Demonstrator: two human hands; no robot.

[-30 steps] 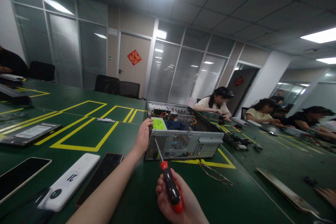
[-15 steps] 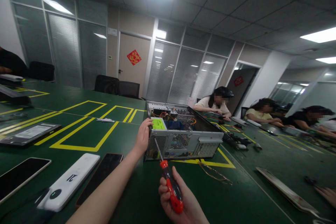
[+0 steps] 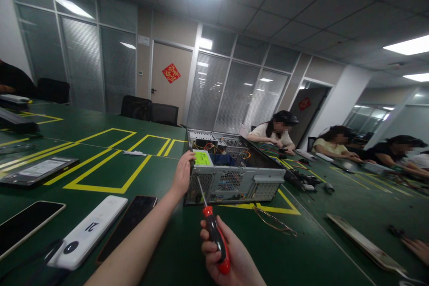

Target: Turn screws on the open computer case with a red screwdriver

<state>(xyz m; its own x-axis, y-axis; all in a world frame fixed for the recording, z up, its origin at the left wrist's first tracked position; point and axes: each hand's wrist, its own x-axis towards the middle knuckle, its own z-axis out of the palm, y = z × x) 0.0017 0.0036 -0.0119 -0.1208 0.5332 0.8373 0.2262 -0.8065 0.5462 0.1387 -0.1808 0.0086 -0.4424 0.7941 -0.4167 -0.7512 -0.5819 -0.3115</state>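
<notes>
An opened computer case [image 3: 248, 183] lies on the green table, its perforated rear panel facing me. Inside it show coloured wires and a power supply with a green label [image 3: 202, 157]. My left hand [image 3: 183, 172] grips the case at its near left corner, fingers over the top edge by the label. In my right hand [image 3: 217, 248] is a red and black screwdriver [image 3: 216, 237], its handle wrapped by my fingers. The screwdriver's shaft points up to the left part of the rear panel; whether the tip touches cannot be made out.
Left of my forearm lie a dark phone [image 3: 129, 223], a white device marked 21 [image 3: 90, 232], another phone [image 3: 28, 228] and a hard drive [image 3: 38, 170]. Glasses [image 3: 273, 221] lie before the case. People sit along the right; another person's hand [image 3: 417, 246] is at the right edge.
My right hand and the screwdriver handle have shifted slightly left, and the handle has turned a little. My left hand stays on the case.
</notes>
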